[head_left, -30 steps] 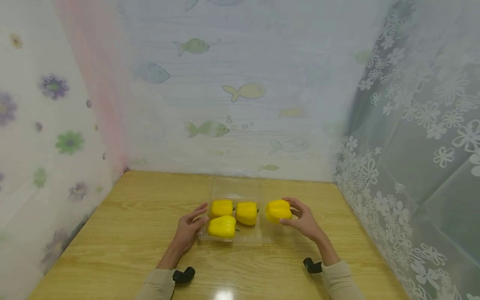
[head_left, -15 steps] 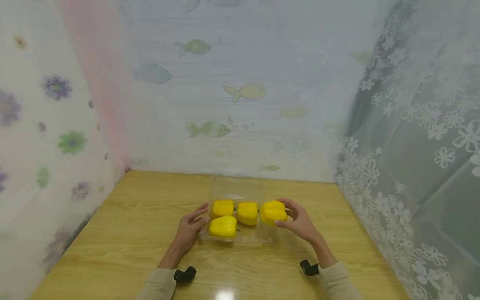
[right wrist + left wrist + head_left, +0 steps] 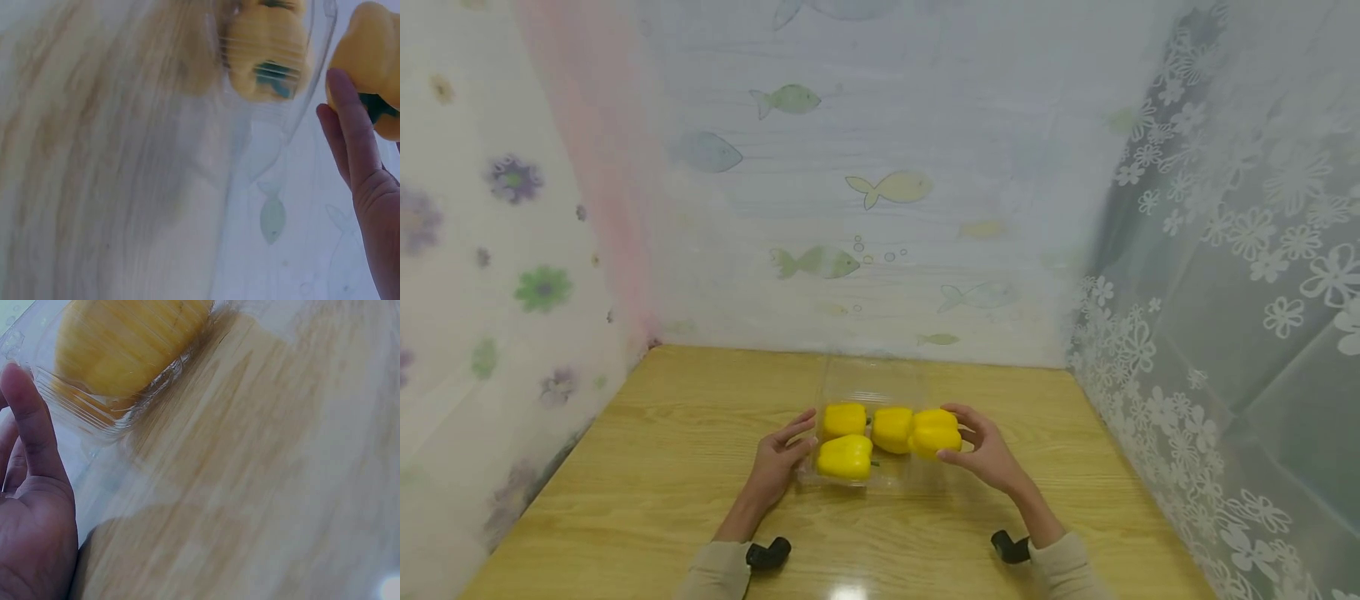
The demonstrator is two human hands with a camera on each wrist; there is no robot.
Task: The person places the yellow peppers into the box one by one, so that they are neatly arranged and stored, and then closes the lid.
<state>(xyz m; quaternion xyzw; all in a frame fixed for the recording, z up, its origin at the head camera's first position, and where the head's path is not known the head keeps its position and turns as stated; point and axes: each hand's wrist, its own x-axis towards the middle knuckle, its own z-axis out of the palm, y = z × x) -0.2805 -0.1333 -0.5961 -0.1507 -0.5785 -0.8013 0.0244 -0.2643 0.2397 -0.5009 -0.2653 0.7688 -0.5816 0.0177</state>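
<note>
In the head view, a clear plastic clamshell box (image 3: pixel 891 482) stands on the table with its lid raised at the back. Three yellow bell peppers lie in it: one at the back left (image 3: pixel 845 421), one at the front left (image 3: pixel 845 457) and one to the right of these (image 3: pixel 891 429). My right hand (image 3: pixel 988 454) grips another yellow bell pepper (image 3: pixel 936 433) between thumb and fingers, over the box's right side. The right wrist view shows its green stem end facing my palm. My left hand (image 3: pixel 777 458), fingers extended, rests against the box's left wall; its thumb (image 3: pixel 28 412) touches a corner.
The wooden table (image 3: pixel 685 433) reaches back to a fish-print curtain (image 3: pixel 880 183). Flower-patterned sheets hang at the left (image 3: pixel 512 250) and right (image 3: pixel 1247 333). Black angled mounts stick out from the left cuff (image 3: pixel 769 553) and right cuff (image 3: pixel 1010 547).
My right hand has carried its bell pepper leftward, from beside the box to over its right side, overlapping the neighbouring pepper in view. The left hand has stayed at the box's left wall.
</note>
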